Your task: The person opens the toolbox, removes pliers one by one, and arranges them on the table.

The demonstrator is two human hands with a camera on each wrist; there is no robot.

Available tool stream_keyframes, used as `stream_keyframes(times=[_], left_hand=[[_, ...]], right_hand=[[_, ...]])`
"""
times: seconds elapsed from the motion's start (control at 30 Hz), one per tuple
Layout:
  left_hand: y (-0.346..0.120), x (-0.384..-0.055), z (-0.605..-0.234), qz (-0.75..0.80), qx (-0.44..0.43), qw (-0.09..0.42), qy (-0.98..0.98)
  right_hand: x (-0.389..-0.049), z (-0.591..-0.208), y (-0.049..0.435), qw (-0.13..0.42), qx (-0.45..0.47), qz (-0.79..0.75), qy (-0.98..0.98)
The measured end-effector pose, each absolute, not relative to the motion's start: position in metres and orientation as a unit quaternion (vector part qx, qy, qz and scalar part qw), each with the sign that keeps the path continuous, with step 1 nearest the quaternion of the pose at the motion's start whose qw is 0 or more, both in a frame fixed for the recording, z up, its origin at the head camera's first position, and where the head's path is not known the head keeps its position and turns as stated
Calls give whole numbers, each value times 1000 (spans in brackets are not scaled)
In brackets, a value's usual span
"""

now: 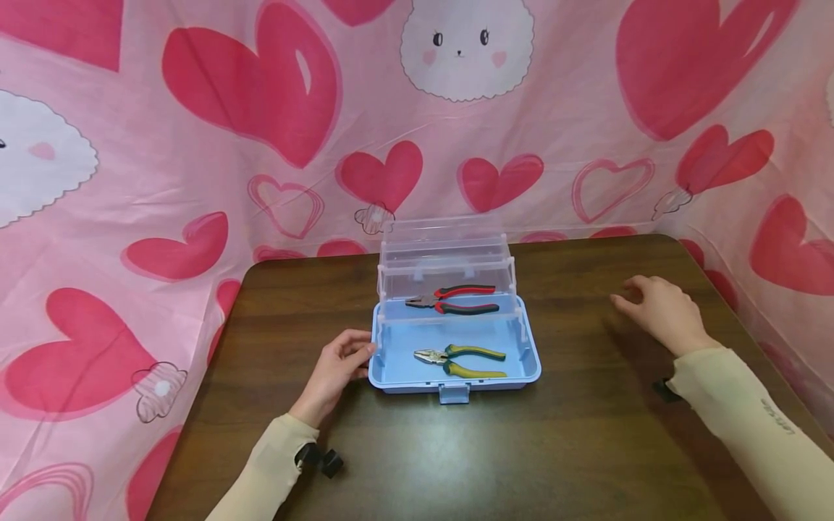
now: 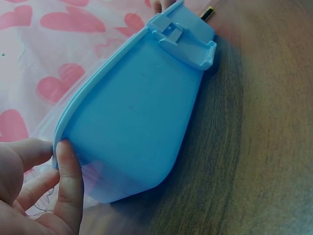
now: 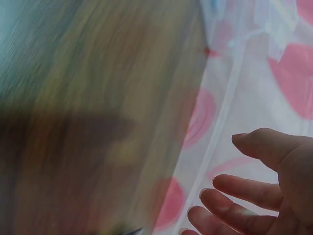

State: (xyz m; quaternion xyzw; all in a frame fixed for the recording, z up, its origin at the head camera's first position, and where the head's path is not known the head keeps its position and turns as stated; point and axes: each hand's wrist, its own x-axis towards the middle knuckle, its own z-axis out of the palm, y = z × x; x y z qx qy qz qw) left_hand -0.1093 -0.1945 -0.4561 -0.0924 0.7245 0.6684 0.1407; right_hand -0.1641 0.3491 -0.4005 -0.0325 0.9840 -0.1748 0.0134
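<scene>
A light blue toolbox (image 1: 454, 387) stands on the table, its clear lid (image 1: 449, 242) raised at the back. Pliers with yellow-green handles (image 1: 476, 372) lie in the front of its base, jaws pointing left. Behind them, pliers with red-black handles (image 1: 465, 310) lie by the clear parts. My left hand (image 1: 335, 369) pinches the box's left rim between thumb and fingers; the left wrist view shows the toolbox wall (image 2: 129, 107) beside the fingers (image 2: 70, 181). Well to the right of the box, my right hand (image 1: 667, 315) hovers over the table with fingers loosely extended, holding nothing.
The brown wooden table (image 1: 586, 449) carries the toolbox near its far edge. A pink cloth with hearts (image 1: 287, 79) hangs behind and along both sides. The box's front latch (image 1: 454, 394) hangs down. At the top of the left wrist view, a yellow-black tip (image 2: 208, 13) shows past the box.
</scene>
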Motion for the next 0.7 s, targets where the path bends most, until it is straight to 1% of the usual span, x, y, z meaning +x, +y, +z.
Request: stream_keyframes(times=[0.13, 0.37, 0.7], left_hand=[[-194, -110, -457, 669, -94, 139, 724], [-194, -110, -456, 664, -100, 142, 728], [-194, -109, -457, 662, -101, 142, 729]], right_hand=[[-162, -396, 330, -3, -56, -175, 983], [-162, -389, 296, 4, -94, -203, 975], [-157, -376, 251, -26, -137, -221, 965]])
